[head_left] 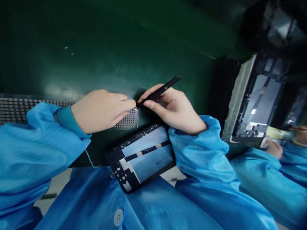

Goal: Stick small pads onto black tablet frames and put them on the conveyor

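Near the middle, my left hand (103, 110) is closed, fingertips pinched at the end of a sheet of small grey pieces (130, 118). The sheet runs left beneath the hand and sleeve. Facing it, my right hand (174, 107) grips black tweezers (161, 91) between thumb and fingers. Their tip points down-left and meets my left fingertips at the sheet's edge; whether a tiny piece is caught there is hidden. Below both hands, a tablet-like device (148, 156) with its inner parts showing lies tilted at the table's front edge, partly behind my right sleeve.
A dark green tabletop (107, 48) extends ahead. At the right, another opened device (260, 99) rests on a pale, foam-like block (240, 99). Farther right, a co-worker's hand (274, 149) and blue sleeve (259, 166) are close by. More dark parts stand at the upper right, blurred.
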The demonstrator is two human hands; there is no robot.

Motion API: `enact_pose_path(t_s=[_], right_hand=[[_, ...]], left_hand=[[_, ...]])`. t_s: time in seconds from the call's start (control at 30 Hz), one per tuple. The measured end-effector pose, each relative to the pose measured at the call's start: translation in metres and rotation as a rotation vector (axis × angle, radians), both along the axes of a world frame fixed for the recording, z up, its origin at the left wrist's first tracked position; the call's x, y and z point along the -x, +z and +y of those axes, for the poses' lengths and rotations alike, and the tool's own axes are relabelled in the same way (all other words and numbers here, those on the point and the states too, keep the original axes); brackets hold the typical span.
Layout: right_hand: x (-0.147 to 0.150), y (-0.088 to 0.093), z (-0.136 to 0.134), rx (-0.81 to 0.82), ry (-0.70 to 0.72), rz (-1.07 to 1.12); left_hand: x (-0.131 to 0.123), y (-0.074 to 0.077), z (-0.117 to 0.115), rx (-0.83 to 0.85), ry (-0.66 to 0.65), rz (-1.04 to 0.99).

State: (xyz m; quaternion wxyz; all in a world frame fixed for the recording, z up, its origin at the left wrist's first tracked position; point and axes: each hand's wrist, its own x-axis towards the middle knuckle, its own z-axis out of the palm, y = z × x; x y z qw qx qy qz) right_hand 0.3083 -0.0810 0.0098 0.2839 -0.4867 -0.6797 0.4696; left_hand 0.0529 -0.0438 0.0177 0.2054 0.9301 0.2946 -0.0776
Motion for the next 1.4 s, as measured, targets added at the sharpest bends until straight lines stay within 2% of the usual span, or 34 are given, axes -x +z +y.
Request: enact_pose_path(t_s=[0.2,0.3,0.37,0.47,0.63,0.73,0.87,0.97,1.1,1.17,1.27,1.4], right_hand=[[0.0,0.0,-0.001,-0.028,-0.016,-0.006],[-0.003,0.003,0.004,-0.045,0.012,-0.037],[-0.004,0.008,-0.001,-0.015,-0.002,0.032],[0.005,0.018,-0.035,0.016,-0.145,0.203],[0.058,0.02,-0.13,-0.049,-0.473,0.239],[0.083,0.01,-0.154,-0.179,-0.499,0.239],[0.087,0.002,-0.146,-0.211,-0.463,0.179],[0.085,0.002,-0.143,-0.212,-0.453,0.154],[0.085,0.015,-0.147,-0.19,-0.411,0.129],[0.078,0.026,-0.14,-0.147,-0.375,0.073],[0.057,0.034,-0.109,-0.146,-0.371,-0.061],[0.027,0.02,-0.055,-0.098,-0.274,-0.072]], left_hand=[[-0.002,-0.002,-0.001,-0.078,-0.031,0.024],[-0.003,0.0,-0.003,-0.084,0.0,0.031],[-0.003,0.001,-0.003,-0.078,0.029,0.025],[-0.003,0.002,-0.004,-0.066,0.048,0.018],[-0.003,0.003,-0.002,-0.058,0.039,-0.025],[-0.003,0.004,-0.002,-0.016,0.066,-0.018],[-0.005,0.004,-0.002,-0.014,0.07,0.006],[-0.006,0.004,-0.003,-0.05,0.045,0.033],[-0.006,0.006,-0.002,-0.03,0.051,0.049],[-0.005,0.006,-0.001,-0.008,0.063,0.034],[-0.002,0.006,0.0,-0.016,0.035,0.023],[0.0,0.002,0.001,-0.049,0.01,0.002]])
